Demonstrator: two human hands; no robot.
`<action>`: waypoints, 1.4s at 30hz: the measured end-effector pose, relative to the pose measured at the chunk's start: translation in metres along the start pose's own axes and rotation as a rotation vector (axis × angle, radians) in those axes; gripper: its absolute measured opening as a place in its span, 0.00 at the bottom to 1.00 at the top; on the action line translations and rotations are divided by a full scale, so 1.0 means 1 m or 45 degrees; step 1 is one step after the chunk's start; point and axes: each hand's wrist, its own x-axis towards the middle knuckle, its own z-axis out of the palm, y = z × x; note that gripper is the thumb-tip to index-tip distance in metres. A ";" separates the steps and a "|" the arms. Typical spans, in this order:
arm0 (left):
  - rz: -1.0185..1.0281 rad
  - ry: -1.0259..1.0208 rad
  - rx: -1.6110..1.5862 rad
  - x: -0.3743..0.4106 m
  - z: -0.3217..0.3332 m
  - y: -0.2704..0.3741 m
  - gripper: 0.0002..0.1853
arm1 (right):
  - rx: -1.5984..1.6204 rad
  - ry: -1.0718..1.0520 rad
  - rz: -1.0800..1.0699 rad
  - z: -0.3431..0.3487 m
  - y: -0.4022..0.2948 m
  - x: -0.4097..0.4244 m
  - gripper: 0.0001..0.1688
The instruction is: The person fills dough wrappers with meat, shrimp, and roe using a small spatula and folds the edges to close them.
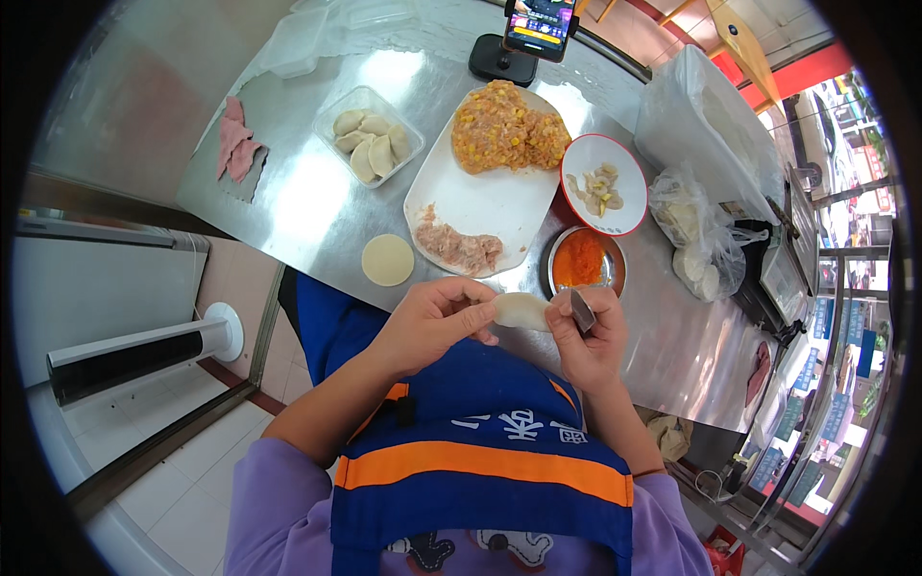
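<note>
A half-moon dumpling [521,312] is held between my two hands, in front of my blue apron. My left hand [445,311] pinches its left end. At the other end, my right hand [587,327] grips the edge and also keeps a flat metal spatula [582,311] tucked in its fingers. Just beyond lies a white platter [490,209] with corn-flecked filling [497,129] at the far end and pale minced meat [461,245] at the near end. A round dough wrapper [387,260] rests on the steel table, left of the platter.
Several dumplings [372,144] fill a clear plastic box. A red-rimmed bowl [634,162] holds shrimp pieces; a steel bowl [621,266] below holds orange shreds. A phone [540,29] stands at the back, a pink cloth [236,144] lies left, and bagged dough [695,234] sits right.
</note>
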 end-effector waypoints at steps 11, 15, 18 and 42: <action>0.732 0.140 0.897 -0.001 -0.003 -0.011 0.05 | -0.225 -0.013 -0.264 0.004 0.003 -0.006 0.15; 0.372 0.010 0.041 0.003 0.012 -0.021 0.19 | -0.151 0.089 -0.232 0.008 0.017 -0.013 0.15; 0.261 -0.060 0.233 0.004 0.003 -0.029 0.27 | -0.168 0.068 0.069 0.003 0.011 -0.011 0.16; 0.205 -0.069 0.211 0.004 0.001 -0.015 0.37 | -0.630 -0.372 0.156 0.007 -0.017 0.032 0.19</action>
